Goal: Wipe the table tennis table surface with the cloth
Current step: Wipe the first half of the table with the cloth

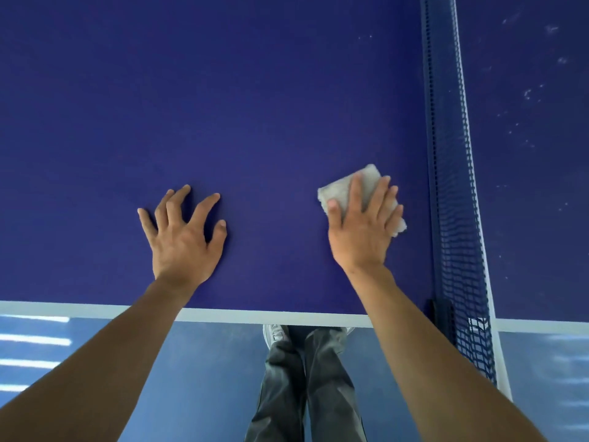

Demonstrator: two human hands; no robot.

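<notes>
The dark blue table tennis table [223,106] fills most of the view, with a white line along its near edge. A folded grey-white cloth [342,189] lies flat on it near the net. My right hand [363,224] presses down on the cloth with straight, spread fingers. To its left, my left hand [183,234] rests on the bare table surface, fingers spread and slightly arched, holding nothing.
The blue net [452,186] with its white top band runs from the near edge to the far side, just right of the cloth. Beyond it, the other table half [535,122] shows pale specks and smudges. Below the edge are the blue floor and my legs [306,378].
</notes>
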